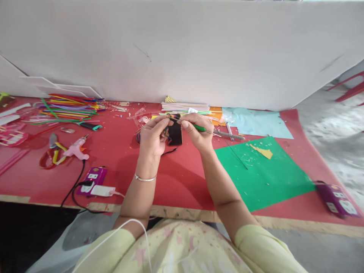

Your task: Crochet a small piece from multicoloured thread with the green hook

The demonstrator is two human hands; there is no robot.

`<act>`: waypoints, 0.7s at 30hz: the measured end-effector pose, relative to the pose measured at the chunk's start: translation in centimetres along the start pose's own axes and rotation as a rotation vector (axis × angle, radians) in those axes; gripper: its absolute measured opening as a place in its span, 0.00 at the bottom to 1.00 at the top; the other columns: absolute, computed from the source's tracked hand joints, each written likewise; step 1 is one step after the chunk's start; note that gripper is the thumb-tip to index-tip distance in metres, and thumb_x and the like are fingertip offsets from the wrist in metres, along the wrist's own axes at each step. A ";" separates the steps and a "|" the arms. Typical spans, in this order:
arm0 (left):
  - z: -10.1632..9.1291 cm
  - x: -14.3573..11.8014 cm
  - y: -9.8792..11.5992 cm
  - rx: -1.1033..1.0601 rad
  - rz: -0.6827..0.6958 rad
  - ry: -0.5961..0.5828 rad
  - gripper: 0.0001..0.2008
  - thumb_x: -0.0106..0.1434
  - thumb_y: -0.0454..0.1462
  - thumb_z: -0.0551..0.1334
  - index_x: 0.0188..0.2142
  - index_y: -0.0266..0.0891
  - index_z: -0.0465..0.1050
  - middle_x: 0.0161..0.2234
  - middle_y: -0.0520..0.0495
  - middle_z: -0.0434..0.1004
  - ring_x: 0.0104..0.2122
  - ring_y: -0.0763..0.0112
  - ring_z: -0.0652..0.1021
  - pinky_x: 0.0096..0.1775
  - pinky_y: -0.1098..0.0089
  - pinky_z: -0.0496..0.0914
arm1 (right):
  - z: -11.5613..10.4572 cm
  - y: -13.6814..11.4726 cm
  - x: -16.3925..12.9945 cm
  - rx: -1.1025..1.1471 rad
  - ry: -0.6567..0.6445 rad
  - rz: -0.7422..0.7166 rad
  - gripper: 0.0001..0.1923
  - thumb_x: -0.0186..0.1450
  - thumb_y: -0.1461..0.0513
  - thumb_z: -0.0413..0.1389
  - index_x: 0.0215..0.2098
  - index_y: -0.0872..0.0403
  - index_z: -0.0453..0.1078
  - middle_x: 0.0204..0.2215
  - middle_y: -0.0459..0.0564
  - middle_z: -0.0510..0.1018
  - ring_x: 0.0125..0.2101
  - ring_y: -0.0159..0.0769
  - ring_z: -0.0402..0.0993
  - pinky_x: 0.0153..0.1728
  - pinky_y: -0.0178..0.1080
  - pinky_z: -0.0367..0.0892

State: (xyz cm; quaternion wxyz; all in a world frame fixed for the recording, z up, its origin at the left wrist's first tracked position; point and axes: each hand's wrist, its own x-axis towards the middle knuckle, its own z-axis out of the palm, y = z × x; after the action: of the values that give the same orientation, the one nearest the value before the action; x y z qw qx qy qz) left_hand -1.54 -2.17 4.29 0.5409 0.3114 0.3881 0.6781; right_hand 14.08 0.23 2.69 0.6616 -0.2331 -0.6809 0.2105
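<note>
My left hand (155,136) is raised over the middle of the table, thumb and fingers pinched on a small dark piece of thread work (170,118), mostly hidden by the fingertips. Close beside it, my right hand (199,132) grips a thin metal crochet hook with a green handle (199,128). Its tip meets the small piece between both hands; the hook end itself is too small to make out. Behind and below the hands lies a black phone (175,135). Dark multicoloured thread (138,137) shows just left of my left hand.
On the red table (182,178) at left lie pipe cleaners (71,108), pliers (53,151), a pink glue gun (76,149) and a purple power strip (92,181) with cords. At right are a green sheet (264,182), a light blue sheet (256,121) and another purple strip (337,199). A white board (182,53) stands behind.
</note>
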 end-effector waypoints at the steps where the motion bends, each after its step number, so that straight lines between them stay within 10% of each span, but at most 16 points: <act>1: 0.0 0.0 0.0 -0.015 -0.015 -0.009 0.06 0.54 0.36 0.75 0.32 0.41 0.84 0.26 0.52 0.83 0.19 0.81 0.73 0.19 0.78 0.56 | 0.1 0.3 -0.1 0.033 0.005 0.016 0.10 0.70 0.52 0.65 0.38 0.48 0.84 0.33 0.48 0.88 0.34 0.37 0.84 0.45 0.45 0.81; 21: 0.0 0.2 -0.2 -0.008 0.034 0.008 0.07 0.54 0.39 0.75 0.31 0.39 0.84 0.25 0.51 0.81 0.18 0.81 0.72 0.19 0.78 0.57 | -0.4 0.2 0.1 0.089 -0.018 0.019 0.07 0.70 0.55 0.67 0.39 0.48 0.85 0.34 0.47 0.88 0.35 0.35 0.84 0.43 0.42 0.79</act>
State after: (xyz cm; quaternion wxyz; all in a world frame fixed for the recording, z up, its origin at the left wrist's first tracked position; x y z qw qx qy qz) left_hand -1.44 -2.00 4.10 0.5289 0.3130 0.3822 0.6901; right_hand 14.51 0.43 2.73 0.6631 -0.2077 -0.6746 0.2490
